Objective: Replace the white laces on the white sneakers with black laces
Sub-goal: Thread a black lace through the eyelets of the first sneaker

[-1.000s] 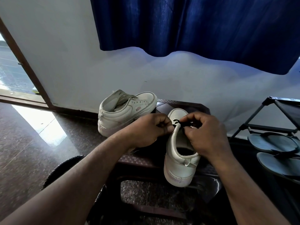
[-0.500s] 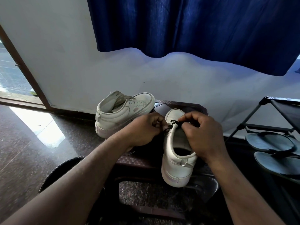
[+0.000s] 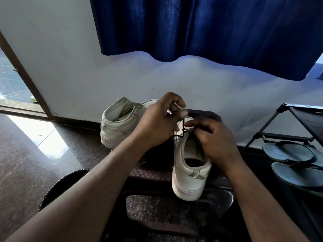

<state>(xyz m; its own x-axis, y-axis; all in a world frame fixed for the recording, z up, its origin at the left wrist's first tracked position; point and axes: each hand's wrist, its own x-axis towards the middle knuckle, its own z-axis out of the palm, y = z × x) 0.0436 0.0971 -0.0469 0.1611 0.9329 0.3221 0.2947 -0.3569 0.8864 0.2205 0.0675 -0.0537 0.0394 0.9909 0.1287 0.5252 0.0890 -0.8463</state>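
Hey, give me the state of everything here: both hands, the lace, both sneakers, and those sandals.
Left hand: pinches the black lace.
Right hand: grips the near sneaker at its eyelets.
Black lace: taut from an eyelet up to the left hand.
Near sneaker: upright on the stool, partly laced in black.
Far sneaker: sits on the stool, lacing unclear.
Sandals: lying on the rack.

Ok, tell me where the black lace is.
Head view, centre: thin black lace runs from the left hand down into the nearer white sneaker, beside the right hand.
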